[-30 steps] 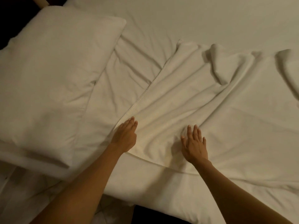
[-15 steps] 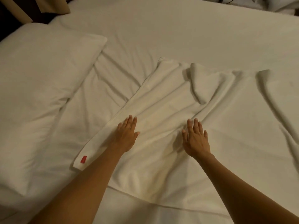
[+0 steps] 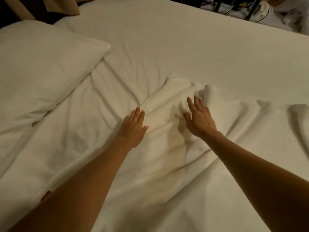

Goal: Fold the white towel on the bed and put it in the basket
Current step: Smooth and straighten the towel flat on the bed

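The towel [image 3: 167, 164] lies spread out on the bed [image 3: 184, 47], full of wrinkles. It is to the right of the pillow [image 3: 41, 67] and a bit nearer to the person. A small red tag [image 3: 46, 195] sits at the towel's near left edge.

Both arms reach straight out over the towel. The left hand [image 3: 133, 127] lies flat, palm down, on the towel's left edge. Its fingers are straight and close together, and the thumb sticks out to the right. It holds nothing.

The right hand [image 3: 199, 117] is flat too, palm down, to the right of the left hand and a bit farther away. Its fingers [image 3: 195, 101] are spread a little and point at a bumpy fold in the towel. It holds nothing. The two hands are apart, with wrinkled towel between them.

No basket is in view.
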Demonstrator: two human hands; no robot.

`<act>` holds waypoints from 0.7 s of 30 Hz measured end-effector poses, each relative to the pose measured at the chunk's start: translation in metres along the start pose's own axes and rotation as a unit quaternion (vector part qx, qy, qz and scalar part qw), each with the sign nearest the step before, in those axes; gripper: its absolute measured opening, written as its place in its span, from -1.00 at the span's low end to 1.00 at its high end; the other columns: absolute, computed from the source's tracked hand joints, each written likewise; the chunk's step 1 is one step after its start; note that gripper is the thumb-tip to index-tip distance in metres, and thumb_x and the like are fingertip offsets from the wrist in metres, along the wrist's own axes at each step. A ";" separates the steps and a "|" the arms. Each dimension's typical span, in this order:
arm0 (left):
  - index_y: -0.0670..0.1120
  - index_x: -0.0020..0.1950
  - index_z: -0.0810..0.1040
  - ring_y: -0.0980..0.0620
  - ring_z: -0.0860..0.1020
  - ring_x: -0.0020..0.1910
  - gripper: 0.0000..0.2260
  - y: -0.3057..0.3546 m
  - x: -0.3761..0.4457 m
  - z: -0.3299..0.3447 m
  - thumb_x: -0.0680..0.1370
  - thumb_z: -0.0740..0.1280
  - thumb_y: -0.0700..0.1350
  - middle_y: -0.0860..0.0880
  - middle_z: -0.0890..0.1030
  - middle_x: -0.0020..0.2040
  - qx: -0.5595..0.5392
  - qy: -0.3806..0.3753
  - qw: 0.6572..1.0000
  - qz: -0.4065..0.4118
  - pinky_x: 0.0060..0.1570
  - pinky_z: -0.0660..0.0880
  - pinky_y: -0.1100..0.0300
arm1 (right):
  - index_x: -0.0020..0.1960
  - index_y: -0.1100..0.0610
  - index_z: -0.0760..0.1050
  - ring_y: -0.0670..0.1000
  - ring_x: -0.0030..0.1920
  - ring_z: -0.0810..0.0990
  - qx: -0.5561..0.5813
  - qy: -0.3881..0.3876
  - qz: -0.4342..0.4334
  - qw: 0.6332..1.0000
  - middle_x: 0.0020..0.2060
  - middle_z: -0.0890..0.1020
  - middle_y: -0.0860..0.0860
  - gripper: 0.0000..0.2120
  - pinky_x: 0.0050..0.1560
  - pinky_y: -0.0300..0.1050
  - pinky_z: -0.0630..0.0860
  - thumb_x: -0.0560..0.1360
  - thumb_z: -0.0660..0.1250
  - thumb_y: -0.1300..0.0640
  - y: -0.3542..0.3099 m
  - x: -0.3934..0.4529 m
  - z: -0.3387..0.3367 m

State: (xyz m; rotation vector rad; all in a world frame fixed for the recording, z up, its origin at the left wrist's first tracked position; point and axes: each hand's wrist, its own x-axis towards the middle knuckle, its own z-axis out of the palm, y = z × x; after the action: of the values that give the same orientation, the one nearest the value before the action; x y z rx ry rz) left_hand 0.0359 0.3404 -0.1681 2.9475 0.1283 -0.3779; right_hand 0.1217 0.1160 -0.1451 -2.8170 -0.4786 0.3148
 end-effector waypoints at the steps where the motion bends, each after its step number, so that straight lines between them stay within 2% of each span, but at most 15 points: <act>1: -0.15 0.56 -0.11 -0.04 -0.09 0.56 -0.44 0.001 0.009 0.002 0.65 0.01 0.05 -0.12 -0.12 0.57 -0.007 0.009 1.000 0.002 0.51 -0.03 0.03 | 0.55 0.06 -0.14 0.06 0.52 -0.18 0.002 0.006 0.000 1.000 0.54 -0.13 0.07 -0.44 0.48 0.02 -0.12 0.62 -0.09 -0.11 -0.001 0.013 0.000; 7: -0.14 0.56 -0.05 -0.06 -0.03 0.56 -0.45 0.008 0.061 0.018 0.65 0.00 0.06 -0.14 -0.05 0.57 -0.054 0.042 0.997 0.016 0.49 0.00 0.02 | 0.55 0.09 -0.12 0.10 0.53 -0.13 -0.027 0.002 0.002 1.000 0.54 -0.09 0.10 -0.45 0.48 0.08 -0.09 0.63 -0.07 -0.06 -0.005 0.088 0.000; 11: -0.12 0.55 0.07 -0.04 0.10 0.54 -0.42 0.007 0.068 0.042 0.58 -0.13 0.13 -0.12 0.10 0.56 -0.105 0.111 0.988 0.003 0.47 0.08 0.04 | 0.55 0.10 -0.10 0.11 0.53 -0.12 -0.035 -0.021 0.003 0.999 0.54 -0.07 0.12 -0.44 0.48 0.12 -0.08 0.63 -0.07 -0.07 -0.013 0.129 0.007; 16: -0.06 0.56 0.08 0.04 0.11 0.54 -0.51 0.006 0.064 0.065 0.63 -0.01 0.04 -0.04 0.13 0.56 -0.099 0.179 0.979 -0.011 0.51 0.09 0.08 | 0.54 0.09 -0.08 0.11 0.53 -0.11 -0.026 -0.016 0.017 0.999 0.54 -0.04 0.12 -0.43 0.48 0.13 -0.07 0.60 -0.08 -0.11 -0.020 0.175 0.015; 19: -0.06 0.55 0.10 0.05 0.11 0.54 -0.50 0.007 0.069 0.069 0.63 0.02 0.03 -0.03 0.14 0.56 -0.096 0.184 0.978 -0.021 0.50 0.12 0.08 | 0.54 0.12 -0.07 0.13 0.52 -0.07 -0.009 -0.025 0.031 0.999 0.54 -0.02 0.12 -0.42 0.48 0.15 -0.05 0.61 -0.09 -0.11 -0.016 0.196 0.025; 21: -0.07 0.55 0.11 0.06 0.11 0.54 -0.50 0.007 0.071 0.071 0.62 0.02 0.03 -0.03 0.15 0.55 -0.097 0.189 0.977 -0.022 0.49 0.13 0.08 | 0.54 0.13 -0.13 0.12 0.52 -0.11 -0.017 -0.032 0.047 0.998 0.54 -0.07 0.10 -0.40 0.48 0.14 -0.11 0.61 -0.10 -0.12 -0.013 0.199 0.038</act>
State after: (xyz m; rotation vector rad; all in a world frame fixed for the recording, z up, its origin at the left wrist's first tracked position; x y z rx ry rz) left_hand 0.0880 0.3258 -0.2532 2.7885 0.2611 0.1868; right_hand 0.2919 0.2058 -0.2107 -2.8750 -0.3692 0.4203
